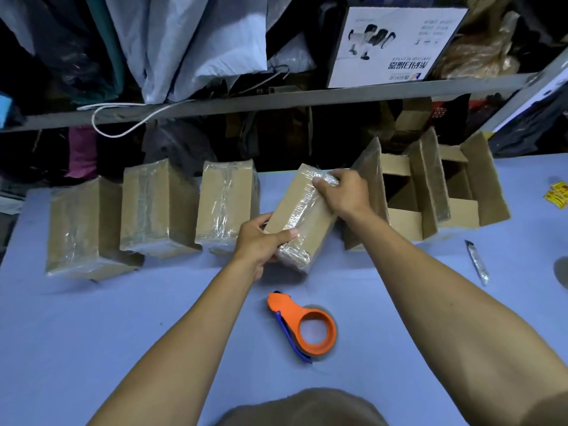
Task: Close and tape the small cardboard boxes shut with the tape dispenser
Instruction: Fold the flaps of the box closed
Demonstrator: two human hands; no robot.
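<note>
Both hands hold a small taped cardboard box (299, 210), tilted, just above the blue table. My left hand (261, 241) grips its near end. My right hand (341, 192) presses on the clear tape at its far end. An orange tape dispenser (307, 327) with a blue blade guard lies on the table in front of me, untouched. Three taped boxes (156, 207) stand in a row to the left. Two open boxes (402, 198) with raised flaps stand to the right.
A utility knife (476, 261) lies on the blue table (123, 333) at the right. Small yellow packets (558, 195) sit at the far right edge. Behind the table runs a grey shelf (276, 99) with bags and a white printed carton (390, 47).
</note>
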